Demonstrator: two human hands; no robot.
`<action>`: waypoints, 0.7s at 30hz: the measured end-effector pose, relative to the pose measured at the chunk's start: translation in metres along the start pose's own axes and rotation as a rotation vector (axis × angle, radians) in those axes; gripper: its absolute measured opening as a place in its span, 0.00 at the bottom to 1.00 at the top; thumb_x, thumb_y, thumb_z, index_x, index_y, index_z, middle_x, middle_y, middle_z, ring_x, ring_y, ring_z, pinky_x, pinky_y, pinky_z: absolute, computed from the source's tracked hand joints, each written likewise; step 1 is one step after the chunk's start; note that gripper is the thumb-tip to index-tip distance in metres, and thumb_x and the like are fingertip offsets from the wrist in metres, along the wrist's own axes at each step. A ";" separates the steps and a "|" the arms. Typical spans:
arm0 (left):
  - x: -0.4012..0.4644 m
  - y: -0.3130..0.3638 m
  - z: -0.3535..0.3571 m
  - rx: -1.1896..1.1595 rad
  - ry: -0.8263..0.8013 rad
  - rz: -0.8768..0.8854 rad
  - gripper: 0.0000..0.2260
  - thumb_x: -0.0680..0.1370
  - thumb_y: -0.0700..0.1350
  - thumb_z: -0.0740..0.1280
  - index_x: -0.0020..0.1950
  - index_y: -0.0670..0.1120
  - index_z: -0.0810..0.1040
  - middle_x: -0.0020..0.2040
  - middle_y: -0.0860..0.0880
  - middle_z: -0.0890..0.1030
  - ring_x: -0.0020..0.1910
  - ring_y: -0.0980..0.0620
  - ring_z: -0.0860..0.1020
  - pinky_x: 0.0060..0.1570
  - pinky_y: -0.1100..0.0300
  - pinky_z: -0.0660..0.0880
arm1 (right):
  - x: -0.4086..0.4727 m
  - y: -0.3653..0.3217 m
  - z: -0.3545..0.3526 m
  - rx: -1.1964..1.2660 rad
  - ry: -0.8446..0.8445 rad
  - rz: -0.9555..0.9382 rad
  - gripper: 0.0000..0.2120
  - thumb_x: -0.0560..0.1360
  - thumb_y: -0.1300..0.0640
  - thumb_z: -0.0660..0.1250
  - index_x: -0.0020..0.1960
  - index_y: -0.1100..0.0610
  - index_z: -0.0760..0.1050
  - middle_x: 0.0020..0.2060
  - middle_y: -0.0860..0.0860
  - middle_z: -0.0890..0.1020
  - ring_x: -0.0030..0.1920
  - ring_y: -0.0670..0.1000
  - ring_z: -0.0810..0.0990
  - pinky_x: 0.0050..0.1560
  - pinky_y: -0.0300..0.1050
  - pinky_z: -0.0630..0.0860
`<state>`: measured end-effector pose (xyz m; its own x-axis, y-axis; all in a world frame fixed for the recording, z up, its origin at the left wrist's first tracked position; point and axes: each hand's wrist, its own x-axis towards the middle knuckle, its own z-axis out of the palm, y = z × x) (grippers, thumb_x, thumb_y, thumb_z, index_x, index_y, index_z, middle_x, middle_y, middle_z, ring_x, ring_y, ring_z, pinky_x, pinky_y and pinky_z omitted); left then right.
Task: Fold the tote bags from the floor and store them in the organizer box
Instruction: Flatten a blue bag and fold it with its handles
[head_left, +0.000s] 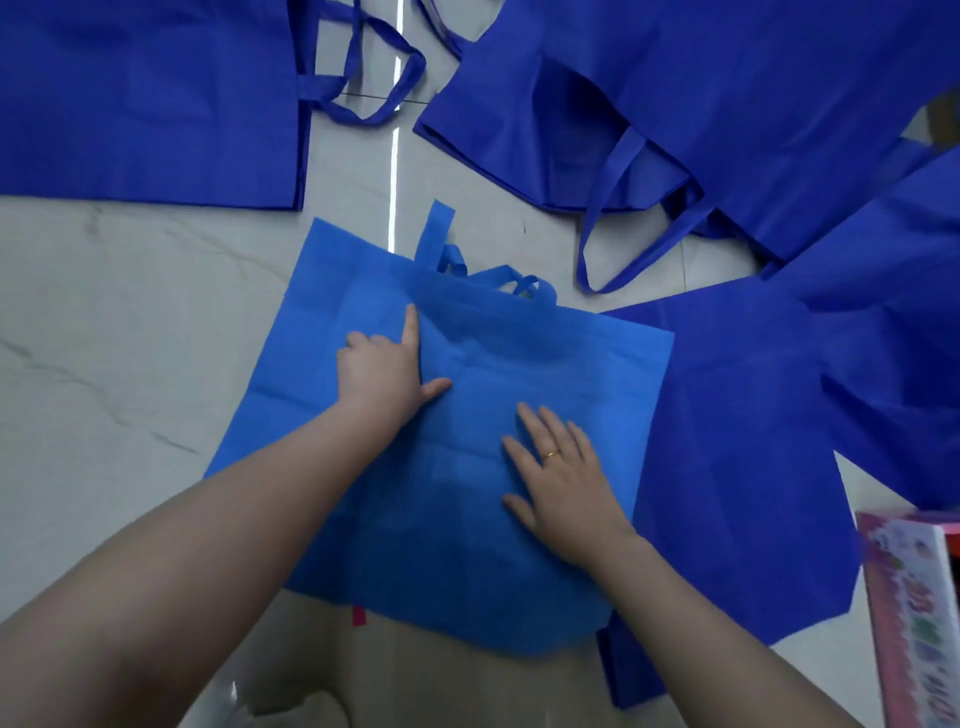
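Light blue tote bag (363, 291) laid flat on pale marble-look floor (104, 338), centre of view, handles (498, 278) at far edge. Left hand (382, 371) pressed on bag's upper middle: index finger and thumb extended, other fingers curled under. Right hand (558, 475) laid flat on bag nearer viewer, fingers straight, slightly spread; gold ring (550, 454) worn. Darker blue tote bags (727, 104) spread around top and right. Pink patterned box edge (914, 623) seen lower right.

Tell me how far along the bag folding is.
Done: no folded bag shows. In hand: the left hand and right hand press the light blue bag flat on the floor. Left: dark blue bags lie unfolded; the box edge shows, contents hidden.
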<state>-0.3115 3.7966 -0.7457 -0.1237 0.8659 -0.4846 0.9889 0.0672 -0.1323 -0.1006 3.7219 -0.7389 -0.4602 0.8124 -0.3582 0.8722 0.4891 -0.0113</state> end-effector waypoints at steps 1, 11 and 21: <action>-0.005 -0.001 0.005 0.004 0.000 0.016 0.42 0.73 0.70 0.54 0.77 0.48 0.42 0.49 0.44 0.74 0.41 0.47 0.71 0.32 0.59 0.62 | -0.008 -0.003 0.006 0.009 -0.054 -0.055 0.30 0.63 0.40 0.70 0.61 0.54 0.77 0.67 0.57 0.73 0.67 0.57 0.72 0.67 0.56 0.63; -0.021 -0.019 0.018 -0.205 -0.095 0.163 0.45 0.75 0.66 0.59 0.76 0.42 0.40 0.77 0.42 0.39 0.76 0.44 0.41 0.73 0.50 0.50 | -0.055 0.013 -0.007 0.701 -0.028 0.669 0.30 0.77 0.59 0.65 0.75 0.54 0.56 0.73 0.55 0.59 0.72 0.55 0.61 0.67 0.44 0.61; -0.090 -0.041 0.001 -0.496 0.005 0.725 0.35 0.73 0.69 0.50 0.68 0.46 0.72 0.71 0.46 0.67 0.68 0.46 0.67 0.66 0.52 0.67 | -0.031 0.027 -0.061 1.803 0.003 0.801 0.15 0.77 0.72 0.52 0.51 0.63 0.76 0.42 0.57 0.82 0.38 0.51 0.82 0.38 0.41 0.81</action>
<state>-0.3411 3.7160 -0.6975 0.5481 0.7809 -0.2998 0.7457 -0.2938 0.5980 -0.0728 3.7297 -0.6715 0.0580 0.6462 -0.7610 -0.0303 -0.7608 -0.6483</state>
